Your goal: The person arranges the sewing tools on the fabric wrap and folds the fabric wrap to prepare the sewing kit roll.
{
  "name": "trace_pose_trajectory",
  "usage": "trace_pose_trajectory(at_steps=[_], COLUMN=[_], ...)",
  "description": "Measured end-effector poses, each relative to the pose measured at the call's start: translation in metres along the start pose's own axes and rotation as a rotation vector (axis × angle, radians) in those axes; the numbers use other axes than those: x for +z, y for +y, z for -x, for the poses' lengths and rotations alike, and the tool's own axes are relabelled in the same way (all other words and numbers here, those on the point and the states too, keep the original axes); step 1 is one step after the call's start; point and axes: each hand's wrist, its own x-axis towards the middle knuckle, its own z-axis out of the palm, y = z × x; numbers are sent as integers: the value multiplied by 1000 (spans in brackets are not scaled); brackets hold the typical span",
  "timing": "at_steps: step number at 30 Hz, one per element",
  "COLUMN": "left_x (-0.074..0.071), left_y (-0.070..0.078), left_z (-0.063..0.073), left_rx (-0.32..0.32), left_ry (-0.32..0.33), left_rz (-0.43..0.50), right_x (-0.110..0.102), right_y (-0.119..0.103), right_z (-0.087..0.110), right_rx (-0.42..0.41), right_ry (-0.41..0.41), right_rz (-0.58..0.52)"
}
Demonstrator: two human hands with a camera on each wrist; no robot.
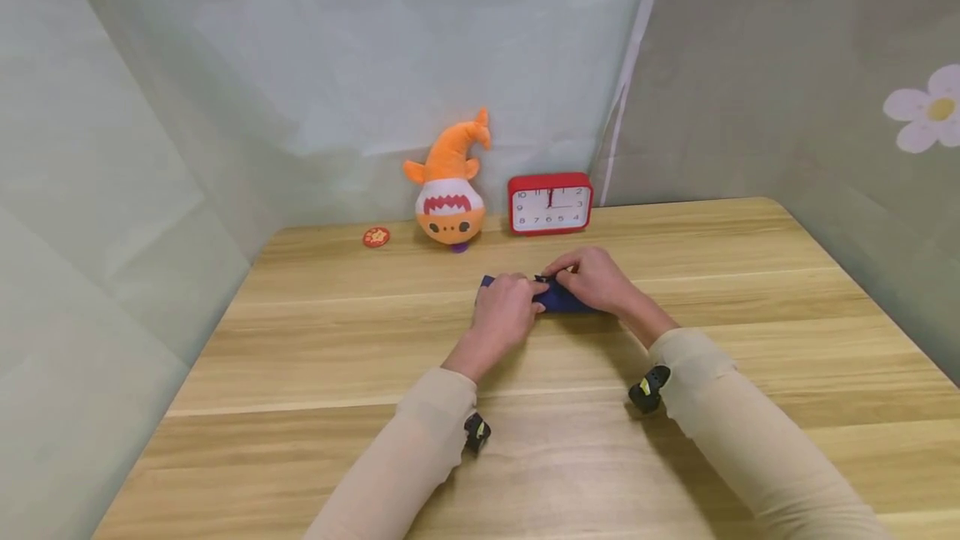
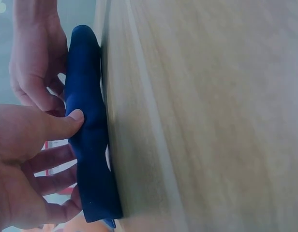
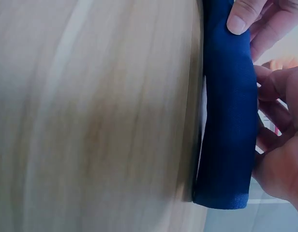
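Observation:
A long, dark blue soft case (image 1: 558, 298) lies on the wooden table, its smooth near side facing me. My left hand (image 1: 506, 311) grips its left part; in the left wrist view the thumb presses the near side of the case (image 2: 91, 159) and the other fingers reach behind it. At the top edge, right of the middle, my right hand (image 1: 596, 277) has its thumb and forefinger bent together over a small dark bit, close to the left fingertips. From the right wrist, the right fingers (image 3: 275, 113) show curled behind the case (image 3: 229, 121), largely hidden by it.
Behind the case stand an orange and white shark plush (image 1: 448, 190) and a red-framed clock (image 1: 551, 205). A small round red disc (image 1: 377, 237) lies left of the plush. Pale cloth walls (image 1: 375, 48) border the table (image 1: 315, 373) at the back and sides.

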Motion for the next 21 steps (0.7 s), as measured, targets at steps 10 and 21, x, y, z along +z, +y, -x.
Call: trace_pose_trajectory(at_steps=[10, 21], left_x=[4, -6], left_y=[1, -10], left_z=[1, 10], left_rx=[-1, -28], left_ry=[-33, -25], left_rz=[-10, 153], right_x=[-1, -42], right_y=[5, 26], right_z=[10, 43], right_rx=[7, 276], right_ry=[-36, 171], right_rz=[24, 14])
